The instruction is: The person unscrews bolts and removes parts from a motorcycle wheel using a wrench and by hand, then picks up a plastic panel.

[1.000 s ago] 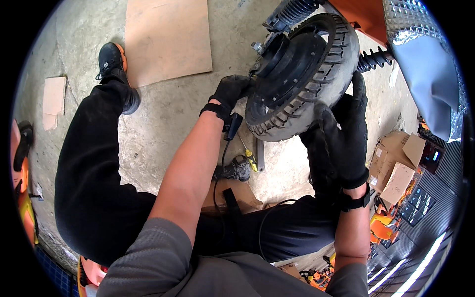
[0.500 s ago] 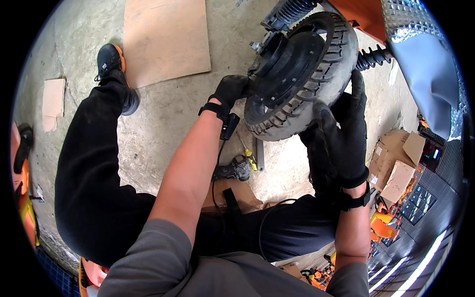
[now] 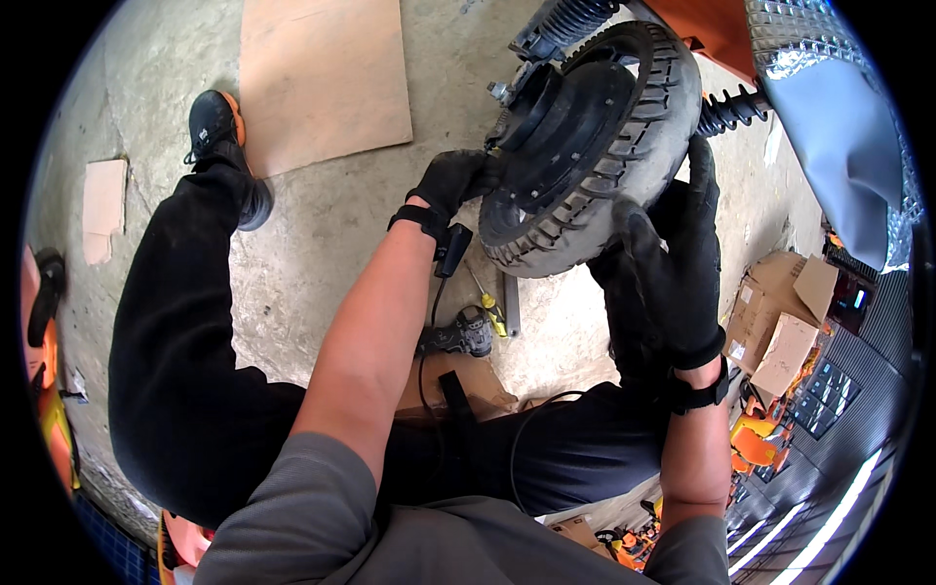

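Observation:
A black wheel with a chunky, dusty tyre [image 3: 639,146] is mounted at the upper right, its dark hub [image 3: 575,127] facing left. My left hand [image 3: 454,182], in a black glove, is at the wheel's lower left side, fingers curled in closely by the hub. Whatever lies between those fingertips is hidden. My right hand [image 3: 678,273], also gloved, is beside the tyre's right side. Its fingers are stretched apart, with the thumb close to the tread and the fingertips up near a coil spring [image 3: 731,112].
Below the wheel lie a black power drill [image 3: 458,333], a yellow-handled screwdriver [image 3: 493,314] and a grey metal bar [image 3: 512,305]. Flat cardboard [image 3: 327,83] covers floor at upper left. Silver foil sheeting [image 3: 834,146] hangs at the right, above an open cardboard box [image 3: 775,307].
My left hand's fingers have shifted slightly against the wheel's side. My right hand keeps nearly the same pose, and the whole view has moved a little.

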The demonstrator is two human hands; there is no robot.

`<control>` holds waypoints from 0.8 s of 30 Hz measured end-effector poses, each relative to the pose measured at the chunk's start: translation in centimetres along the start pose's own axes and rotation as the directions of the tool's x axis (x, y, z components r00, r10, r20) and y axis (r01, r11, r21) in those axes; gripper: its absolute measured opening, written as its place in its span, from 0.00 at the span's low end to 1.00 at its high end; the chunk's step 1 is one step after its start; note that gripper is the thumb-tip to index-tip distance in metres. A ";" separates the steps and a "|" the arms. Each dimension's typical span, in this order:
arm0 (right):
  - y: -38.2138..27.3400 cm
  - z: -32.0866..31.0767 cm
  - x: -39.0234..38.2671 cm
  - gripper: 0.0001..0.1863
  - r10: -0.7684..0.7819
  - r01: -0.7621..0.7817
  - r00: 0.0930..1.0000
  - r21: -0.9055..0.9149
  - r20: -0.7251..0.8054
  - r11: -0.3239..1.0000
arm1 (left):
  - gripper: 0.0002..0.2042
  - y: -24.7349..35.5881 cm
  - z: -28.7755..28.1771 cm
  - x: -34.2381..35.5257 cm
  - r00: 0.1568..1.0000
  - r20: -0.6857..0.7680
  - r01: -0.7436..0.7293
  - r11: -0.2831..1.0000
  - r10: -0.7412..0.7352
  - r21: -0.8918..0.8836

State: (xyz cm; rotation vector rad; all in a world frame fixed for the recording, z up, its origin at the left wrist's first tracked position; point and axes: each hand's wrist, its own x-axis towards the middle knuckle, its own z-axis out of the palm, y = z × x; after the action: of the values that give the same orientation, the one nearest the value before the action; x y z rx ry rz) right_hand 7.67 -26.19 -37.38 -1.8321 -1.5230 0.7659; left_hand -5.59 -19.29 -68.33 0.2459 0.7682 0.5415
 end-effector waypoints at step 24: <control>0.6 -0.3 -0.2 0.41 -0.031 0.031 0.999 0.012 0.039 0.999 | 0.14 -1.5 -0.4 1.2 0.951 -0.081 -0.227 0.854 0.298 0.467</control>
State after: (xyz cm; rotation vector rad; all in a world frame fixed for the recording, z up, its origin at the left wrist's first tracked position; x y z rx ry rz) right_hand 8.25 -26.53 -37.60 -1.7911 -1.5652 0.7985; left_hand -4.65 -19.87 -69.92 0.7625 1.0143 0.6400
